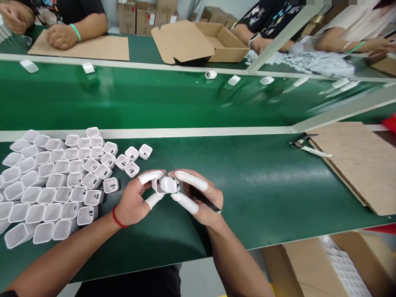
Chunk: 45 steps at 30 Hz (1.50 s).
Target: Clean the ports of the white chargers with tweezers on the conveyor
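My left hand [135, 198] and my right hand [201, 198], both with white finger cots, meet over the green table near its front. Together they pinch a small white charger shell [167, 185] with an insert showing a bit of metal and green at its right side. A thin black pen-like tool [204, 200] lies tucked in my right hand's fingers. A red cord circles my left wrist. Just left of my hands lie several white empty charger shells [55, 181], packed in rows with their open ends up.
A green conveyor belt [154, 99] runs across behind, carrying a few white shells [210, 74]. Other people's hands and arms work on its far side beside an open cardboard box [222, 41]. Cutters [301, 142] and a brown board [355, 161] lie right; a carton [334, 264] stands below.
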Each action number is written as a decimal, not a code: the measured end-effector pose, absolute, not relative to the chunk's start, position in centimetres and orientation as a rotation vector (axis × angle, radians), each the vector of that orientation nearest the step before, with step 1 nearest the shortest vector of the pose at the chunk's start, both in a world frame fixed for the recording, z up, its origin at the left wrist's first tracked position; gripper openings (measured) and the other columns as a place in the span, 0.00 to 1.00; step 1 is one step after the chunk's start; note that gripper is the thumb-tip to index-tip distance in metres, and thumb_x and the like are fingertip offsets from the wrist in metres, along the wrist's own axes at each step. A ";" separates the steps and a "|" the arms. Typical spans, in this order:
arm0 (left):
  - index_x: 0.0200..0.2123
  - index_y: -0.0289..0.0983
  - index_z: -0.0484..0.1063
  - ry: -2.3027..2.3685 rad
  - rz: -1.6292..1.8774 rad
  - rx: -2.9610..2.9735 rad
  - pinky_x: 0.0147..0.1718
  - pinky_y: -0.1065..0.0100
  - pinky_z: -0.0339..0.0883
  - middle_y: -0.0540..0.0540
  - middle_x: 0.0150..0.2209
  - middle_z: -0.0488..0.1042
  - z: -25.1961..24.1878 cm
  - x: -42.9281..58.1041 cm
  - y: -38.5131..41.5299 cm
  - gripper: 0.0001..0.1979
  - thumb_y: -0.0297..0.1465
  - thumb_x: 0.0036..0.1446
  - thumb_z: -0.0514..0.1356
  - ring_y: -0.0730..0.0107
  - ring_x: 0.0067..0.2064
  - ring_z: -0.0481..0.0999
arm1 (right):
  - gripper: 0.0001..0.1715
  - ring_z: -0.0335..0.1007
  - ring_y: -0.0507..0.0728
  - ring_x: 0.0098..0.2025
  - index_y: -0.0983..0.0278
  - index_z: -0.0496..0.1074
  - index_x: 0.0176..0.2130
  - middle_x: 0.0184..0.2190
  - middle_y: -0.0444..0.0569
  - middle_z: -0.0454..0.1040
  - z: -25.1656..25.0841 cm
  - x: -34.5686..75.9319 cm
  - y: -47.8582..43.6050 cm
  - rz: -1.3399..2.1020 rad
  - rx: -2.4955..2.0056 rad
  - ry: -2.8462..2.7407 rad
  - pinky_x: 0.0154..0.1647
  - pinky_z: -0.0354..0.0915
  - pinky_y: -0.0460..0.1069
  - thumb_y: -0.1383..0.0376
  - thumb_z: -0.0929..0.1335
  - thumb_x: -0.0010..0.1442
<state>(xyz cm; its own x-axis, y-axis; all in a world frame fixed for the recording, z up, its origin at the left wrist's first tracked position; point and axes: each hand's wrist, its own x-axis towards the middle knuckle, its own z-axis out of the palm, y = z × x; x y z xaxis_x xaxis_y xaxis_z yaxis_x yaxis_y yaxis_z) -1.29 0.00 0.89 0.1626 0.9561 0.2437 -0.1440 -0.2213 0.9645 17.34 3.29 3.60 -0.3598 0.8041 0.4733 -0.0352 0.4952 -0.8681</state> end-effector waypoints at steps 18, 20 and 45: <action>0.57 0.47 0.67 0.846 1.289 1.489 0.55 0.53 0.69 0.43 0.56 0.68 0.7 -1.6 0.2 0.25 0.21 0.59 0.60 0.56 0.57 0.70 | 0.31 0.73 0.60 0.42 0.58 0.69 0.57 0.47 0.57 0.73 3.8 17.2 3.8 0.789 -0.517 -1.943 0.39 0.72 0.55 0.77 0.71 0.57; 0.57 0.46 0.67 0.857 1.281 1.520 0.55 0.52 0.68 0.43 0.56 0.69 0.6 -1.7 0.3 0.24 0.21 0.59 0.60 0.56 0.57 0.70 | 0.32 0.73 0.60 0.43 0.59 0.69 0.57 0.47 0.57 0.73 3.8 17.2 3.8 0.793 -0.505 -1.941 0.41 0.73 0.56 0.78 0.71 0.56; 0.53 0.39 0.69 1.052 1.292 1.747 0.52 0.57 0.68 0.41 0.50 0.72 1.3 -1.7 0.4 0.19 0.24 0.58 0.62 0.59 0.52 0.72 | 0.32 0.71 0.57 0.35 0.66 0.70 0.51 0.39 0.53 0.75 2.9 16.5 3.7 1.528 -1.039 -1.652 0.34 0.69 0.50 0.48 0.73 0.56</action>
<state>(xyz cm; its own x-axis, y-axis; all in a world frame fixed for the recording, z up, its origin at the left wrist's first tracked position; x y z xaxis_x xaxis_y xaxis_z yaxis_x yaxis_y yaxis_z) -1.68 0.40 1.31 0.1680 0.9067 0.3869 0.1952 -0.4153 0.8885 16.52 3.74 2.86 -0.4743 0.8789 -0.0518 0.1202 0.0063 -0.9927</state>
